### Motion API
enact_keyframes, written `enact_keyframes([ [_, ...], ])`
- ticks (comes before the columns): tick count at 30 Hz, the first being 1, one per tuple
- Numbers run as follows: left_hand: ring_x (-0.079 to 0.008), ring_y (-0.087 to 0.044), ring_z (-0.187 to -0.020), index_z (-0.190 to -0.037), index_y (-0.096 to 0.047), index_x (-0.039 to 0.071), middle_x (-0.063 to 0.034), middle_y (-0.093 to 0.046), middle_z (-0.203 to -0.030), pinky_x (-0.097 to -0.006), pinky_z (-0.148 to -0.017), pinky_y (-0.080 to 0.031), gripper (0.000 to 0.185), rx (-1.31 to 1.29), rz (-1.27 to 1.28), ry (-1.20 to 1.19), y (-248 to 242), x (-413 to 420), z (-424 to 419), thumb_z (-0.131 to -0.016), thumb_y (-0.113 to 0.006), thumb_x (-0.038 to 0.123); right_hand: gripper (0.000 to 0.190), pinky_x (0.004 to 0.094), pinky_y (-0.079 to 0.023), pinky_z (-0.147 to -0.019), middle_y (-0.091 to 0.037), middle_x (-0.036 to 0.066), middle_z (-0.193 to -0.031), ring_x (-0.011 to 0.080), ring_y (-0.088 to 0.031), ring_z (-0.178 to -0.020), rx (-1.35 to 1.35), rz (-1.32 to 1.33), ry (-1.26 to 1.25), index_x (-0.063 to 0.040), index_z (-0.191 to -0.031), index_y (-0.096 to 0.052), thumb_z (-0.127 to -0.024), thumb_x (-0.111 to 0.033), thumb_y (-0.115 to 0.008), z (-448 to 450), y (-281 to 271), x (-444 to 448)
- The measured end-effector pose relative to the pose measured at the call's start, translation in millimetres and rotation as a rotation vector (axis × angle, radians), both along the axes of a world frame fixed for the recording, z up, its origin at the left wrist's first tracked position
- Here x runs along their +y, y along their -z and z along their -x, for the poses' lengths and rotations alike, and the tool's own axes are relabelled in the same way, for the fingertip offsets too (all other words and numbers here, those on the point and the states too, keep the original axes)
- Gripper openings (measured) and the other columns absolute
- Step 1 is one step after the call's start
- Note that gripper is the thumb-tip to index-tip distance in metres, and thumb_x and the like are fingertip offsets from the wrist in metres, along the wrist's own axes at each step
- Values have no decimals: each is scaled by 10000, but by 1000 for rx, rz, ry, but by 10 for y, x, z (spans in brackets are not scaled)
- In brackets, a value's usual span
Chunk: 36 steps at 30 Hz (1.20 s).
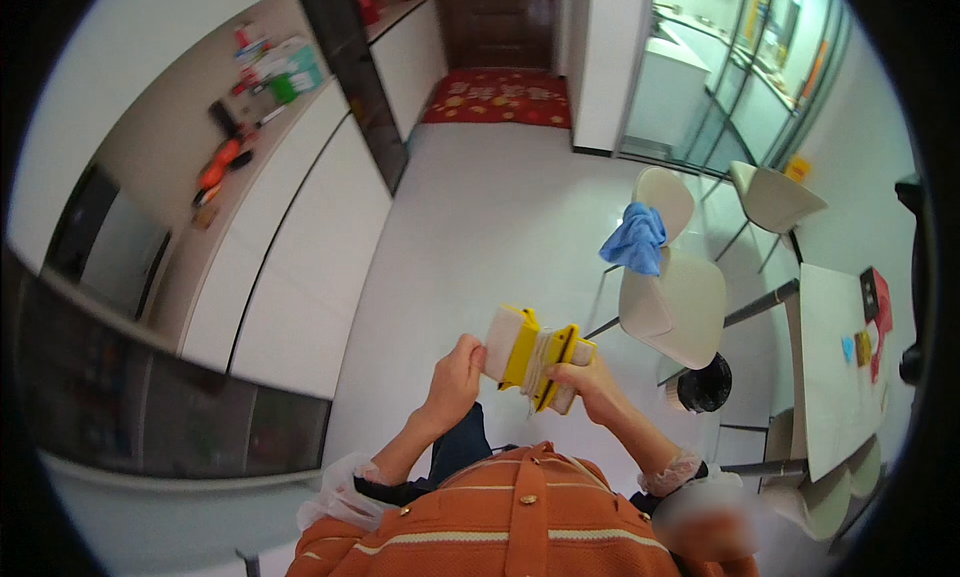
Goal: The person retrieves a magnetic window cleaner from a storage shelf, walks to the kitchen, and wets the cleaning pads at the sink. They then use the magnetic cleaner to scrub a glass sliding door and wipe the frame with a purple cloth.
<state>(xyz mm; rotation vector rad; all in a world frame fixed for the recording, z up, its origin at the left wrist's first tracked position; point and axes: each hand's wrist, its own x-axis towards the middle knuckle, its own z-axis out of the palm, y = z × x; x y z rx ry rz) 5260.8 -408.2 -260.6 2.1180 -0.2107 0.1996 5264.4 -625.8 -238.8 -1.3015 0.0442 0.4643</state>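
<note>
In front of my body, both hands hold a yellow double-sided window cleaner with white pads and a pale cord wound around its middle. My left hand grips the white pad at its left end. Around the right end, by the yellow edge and the other pad, my right hand is closed, with the thumb on top. The cleaner is tilted above the floor. A blue cloth hangs over the back of a beige chair, to the right of and beyond the hands.
A white cabinet with items on its counter runs along the left. A black-lined trash bin stands below the chair. At the right is a white table with chairs. A red doormat lies before a brown door.
</note>
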Motion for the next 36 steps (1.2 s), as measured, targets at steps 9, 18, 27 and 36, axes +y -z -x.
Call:
enact_keyframes([
  [9, -89, -363, -585, -765, -396, 121, 29, -361, -663, -235, -533, -316, 220, 789, 1337, 356, -113, 572, -2781, -969, -444, 185, 375, 337, -536, -719, -625, 78, -957, 197, -642, -837, 49, -271, 412, -23, -1098, -549, -759, -165, -622, -1779, -161, 398],
  [18, -95, -424, -642, -949, -538, 62, 7, -446, -726, -224, -581, -349, 146, 770, 928, 578, -237, -122, -4936, -940, -401, 110, 367, 324, -481, -801, -628, 65, -956, 167, -601, -872, 57, -228, 502, -14, -1068, -565, -727, -132, -628, -3532, -57, -117],
  [27, -117, -494, -664, -918, -527, 36, 4, -505, -710, -289, -600, -425, 172, 34, -2, 580, -326, -1690, -6908, -954, -508, 203, 324, 290, -489, -741, -628, 51, -902, 137, -597, -806, 46, -80, 486, -4, -1027, -581, -742, -145, -643, -5518, 3, -1196],
  [36, -108, -424, -546, -822, -490, 78, 28, -429, -629, -247, -499, -343, 227, 145, 221, 631, 210, -3326, -8759, -975, -469, 244, 295, 303, -491, -758, -630, 51, -901, 139, -594, -808, 112, -8, 721, -15, -998, -584, -752, -157, -664, -6833, 30, -2430],
])
